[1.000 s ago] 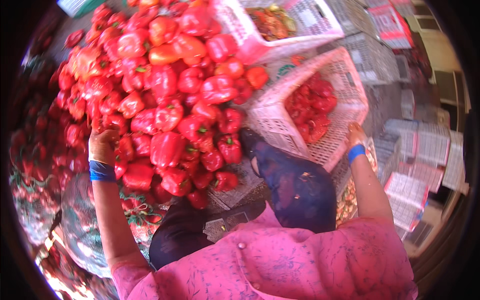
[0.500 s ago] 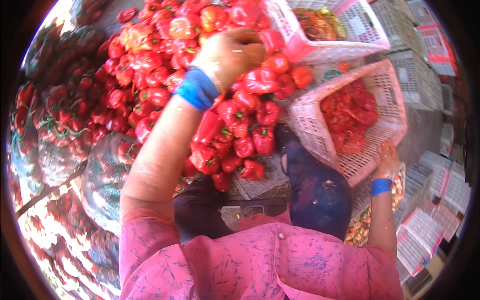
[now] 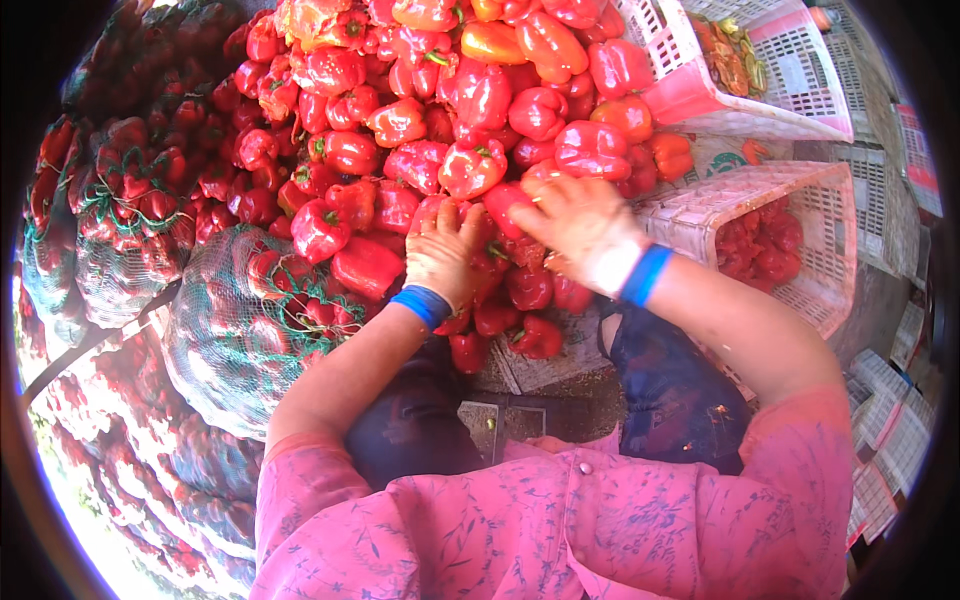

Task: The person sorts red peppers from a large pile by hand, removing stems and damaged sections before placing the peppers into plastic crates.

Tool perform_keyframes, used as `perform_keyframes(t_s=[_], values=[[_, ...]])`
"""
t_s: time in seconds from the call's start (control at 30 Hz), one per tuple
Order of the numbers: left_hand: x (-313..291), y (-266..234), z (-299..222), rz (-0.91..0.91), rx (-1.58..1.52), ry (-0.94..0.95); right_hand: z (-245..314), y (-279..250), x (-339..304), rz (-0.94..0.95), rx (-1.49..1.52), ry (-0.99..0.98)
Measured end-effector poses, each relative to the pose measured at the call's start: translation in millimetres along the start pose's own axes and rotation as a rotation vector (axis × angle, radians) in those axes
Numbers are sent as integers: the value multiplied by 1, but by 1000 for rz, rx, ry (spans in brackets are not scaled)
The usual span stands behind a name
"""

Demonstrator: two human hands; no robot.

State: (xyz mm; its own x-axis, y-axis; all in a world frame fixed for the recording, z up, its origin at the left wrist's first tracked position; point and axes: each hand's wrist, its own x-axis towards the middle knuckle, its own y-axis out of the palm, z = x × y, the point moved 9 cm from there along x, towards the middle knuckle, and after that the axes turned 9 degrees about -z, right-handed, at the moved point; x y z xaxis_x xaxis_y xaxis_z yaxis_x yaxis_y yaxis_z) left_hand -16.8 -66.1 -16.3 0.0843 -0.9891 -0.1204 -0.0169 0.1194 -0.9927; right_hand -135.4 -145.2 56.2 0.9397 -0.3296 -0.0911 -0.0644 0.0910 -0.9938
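A large heap of red bell peppers, a few of them orange, lies in front of me. On its near part rests my left hand, palm down, fingers stretched over the peppers. Just to its right, my right hand reaches in from the side with its fingers spread. Its fingertips touch a red bell pepper between the two hands. I see neither hand wrapped round a pepper, though the undersides of both are hidden. Each wrist wears a blue band.
A tilted pink crate at right holds red peppers. Beyond it, a white-and-pink crate contains orange-red and yellowish pieces. Net sacks of peppers stand at left. Several more crates line the right side. My knees flank the heap's near edge.
My right hand has come from beside the pink crate to the heap. My left hand has drawn back from the heap's far part toward me. The view has shifted slightly.
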Motion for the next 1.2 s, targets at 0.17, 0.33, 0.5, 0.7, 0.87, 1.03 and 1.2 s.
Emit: perform_keyframes(t_s=[0.17,0.33,0.5,0.7,0.87,1.03,1.2], values=[[24,30,42,97,-116,-269,23,74,59,76,-42,81],[21,33,105,-87,-258,-513,-6,84,77,34,102,252],[-3,91,183,-139,-972,-1037,-97,34,94,-355,127,664],[-16,93,173,-245,-1640,-1119,-53,5,107,-510,968,551],[0,4,129,-85,-2221,-1087,7,22,73,81,1780,1013],[12,-146,118,-423,-1720,-615,53,-35,59,182,2305,971],[-3,-255,70,-544,-1871,-258,35,-123,27,-503,2302,761]])
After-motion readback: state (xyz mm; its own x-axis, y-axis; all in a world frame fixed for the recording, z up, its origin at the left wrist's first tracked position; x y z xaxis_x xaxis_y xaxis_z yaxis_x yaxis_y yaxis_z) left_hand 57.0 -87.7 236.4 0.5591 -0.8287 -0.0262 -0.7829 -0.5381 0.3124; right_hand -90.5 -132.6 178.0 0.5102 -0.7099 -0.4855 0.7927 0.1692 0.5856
